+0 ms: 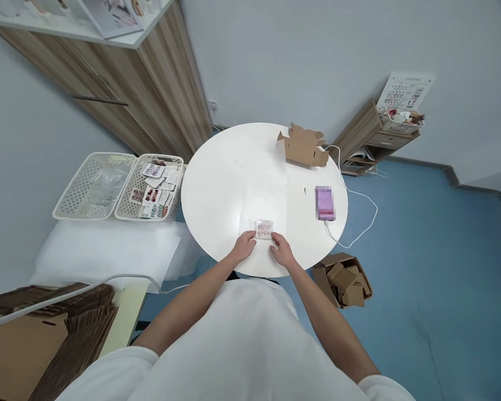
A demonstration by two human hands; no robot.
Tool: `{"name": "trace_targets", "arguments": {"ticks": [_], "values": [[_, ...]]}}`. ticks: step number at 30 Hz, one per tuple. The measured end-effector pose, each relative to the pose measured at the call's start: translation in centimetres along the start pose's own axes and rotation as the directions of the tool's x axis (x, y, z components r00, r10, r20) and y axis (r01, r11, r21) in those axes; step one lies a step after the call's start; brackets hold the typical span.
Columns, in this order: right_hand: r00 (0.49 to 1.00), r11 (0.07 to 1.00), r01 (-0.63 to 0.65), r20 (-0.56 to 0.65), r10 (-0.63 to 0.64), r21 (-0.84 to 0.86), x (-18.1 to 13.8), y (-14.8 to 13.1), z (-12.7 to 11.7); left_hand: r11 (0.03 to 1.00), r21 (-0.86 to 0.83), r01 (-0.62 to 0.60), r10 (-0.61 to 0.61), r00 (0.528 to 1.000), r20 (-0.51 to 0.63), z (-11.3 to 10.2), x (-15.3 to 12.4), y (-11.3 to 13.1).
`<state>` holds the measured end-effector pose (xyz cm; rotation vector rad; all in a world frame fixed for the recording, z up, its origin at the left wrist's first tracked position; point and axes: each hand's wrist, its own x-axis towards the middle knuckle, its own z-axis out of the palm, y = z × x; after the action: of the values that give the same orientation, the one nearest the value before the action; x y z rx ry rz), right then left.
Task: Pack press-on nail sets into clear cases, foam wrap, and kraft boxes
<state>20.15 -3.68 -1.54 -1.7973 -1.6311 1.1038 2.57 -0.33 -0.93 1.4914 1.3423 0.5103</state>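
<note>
A small clear plastic case (264,228) with pinkish pieces inside lies near the front edge of the round white table (234,184). My left hand (244,245) pinches its left end with curled fingers. My right hand (281,250) grips its right end, fingers closed against it. Both forearms reach in from below.
An unfolded cardboard box (303,146) lies at the table's far side. A phone (324,203) with a white cable (359,223) sits at the right. Two white baskets (117,185) of packets stand left. A carton of small boxes (344,278) is on the blue floor. Flat cardboard (45,328) is stacked lower left.
</note>
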Motion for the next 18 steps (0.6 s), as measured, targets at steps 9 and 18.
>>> {"name": "trace_targets", "arguments": {"ticks": [9,18], "values": [[0.939,0.877,0.331,0.214,-0.269,-0.350,-2.6,1.7,-1.1,0.864,0.459,-0.206,0.193,0.978,0.076,0.4,-3.4,-1.0],[0.898,0.759,0.434,0.304,-0.319,-0.485,-2.9,1.3,-1.0,0.768,0.592,-0.245,0.171,0.969,0.179,0.5,-4.8,-0.8]]}}
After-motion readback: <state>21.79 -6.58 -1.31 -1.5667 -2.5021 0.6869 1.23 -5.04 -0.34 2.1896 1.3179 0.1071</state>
